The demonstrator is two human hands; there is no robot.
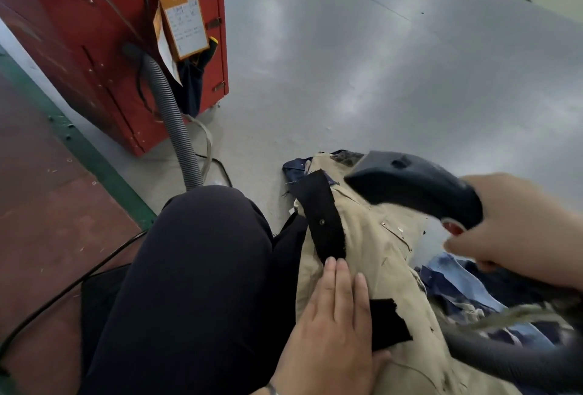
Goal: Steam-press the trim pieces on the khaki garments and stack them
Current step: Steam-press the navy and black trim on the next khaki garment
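Head view, looking down over the lap: left hand lies flat with fingers straight and close together, pressing on the khaki garment; the fingertips touch the lower end of a black trim strip, and the thumb side rests against a second black trim piece. Nothing is gripped by this hand. Right hand is wrapped around the rear of a dark handheld steamer, fingers curled under the handle beside a red button; the steamer's nose points up-left and is raised above the garment, apart from the trim strip. A grey hose runs off the handle toward the lower right. The khaki garment is draped across the person's right thigh, on top of a heap of blue and navy garments. The strip carries one metal snap. Dark trouser leg fills the centre foreground. Further out: grey floor, a ribbed grey hose leading to a red cabinet with an orange tag hanging on it.
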